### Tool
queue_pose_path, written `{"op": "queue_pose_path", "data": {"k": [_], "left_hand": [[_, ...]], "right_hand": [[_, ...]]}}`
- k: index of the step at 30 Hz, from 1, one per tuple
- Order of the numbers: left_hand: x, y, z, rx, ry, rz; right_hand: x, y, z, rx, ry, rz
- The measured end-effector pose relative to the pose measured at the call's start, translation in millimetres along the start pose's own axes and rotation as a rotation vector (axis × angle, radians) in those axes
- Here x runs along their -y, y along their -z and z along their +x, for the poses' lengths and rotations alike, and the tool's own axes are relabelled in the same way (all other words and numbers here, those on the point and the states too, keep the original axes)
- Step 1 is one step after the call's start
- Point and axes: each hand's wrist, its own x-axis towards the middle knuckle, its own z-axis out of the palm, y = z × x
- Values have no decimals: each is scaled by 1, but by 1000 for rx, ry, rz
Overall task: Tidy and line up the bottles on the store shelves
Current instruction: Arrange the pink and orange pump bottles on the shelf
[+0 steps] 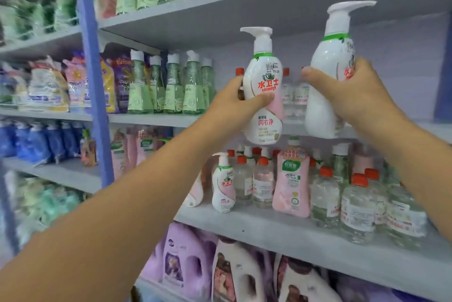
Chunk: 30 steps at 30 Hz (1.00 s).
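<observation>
My left hand (234, 103) grips a white pump bottle (265, 67) with a pink and red label, held upright in front of the middle shelf (151, 119). My right hand (352, 96) grips a second, larger-looking white pump bottle (327, 57), tilted slightly, its pump nozzle pointing right. Both bottles hang at the shelf's level; whether their bases touch the shelf board cannot be told. Behind them stand small clear bottles with red caps (294, 94). On the shelf below stands a matching small pump bottle (223, 184) beside a pink bottle (291, 179).
Green clear bottles (171, 86) fill the middle shelf's left part. The lower shelf (281, 230) carries several clear red-capped bottles (357, 206). Purple and white jugs (234, 274) sit below. A blue upright post (93, 69) divides the shelving; bagged goods lie to its left.
</observation>
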Motion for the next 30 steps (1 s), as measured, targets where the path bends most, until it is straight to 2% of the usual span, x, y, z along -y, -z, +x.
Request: {"op": "queue_pose_path", "data": {"k": [5, 14, 23, 30], "left_hand": [[51, 77, -63, -20, 85, -21], [164, 165, -118, -15, 220, -36], [221, 146, -87, -31, 275, -158], [262, 121, -49, -17, 295, -126]], "right_hand": [[18, -66, -77, 94, -29, 50], [-42, -178, -147, 203, -321, 13], [-99, -209, -135, 155, -391, -28], [-151, -209, -106, 112, -379, -34]]}}
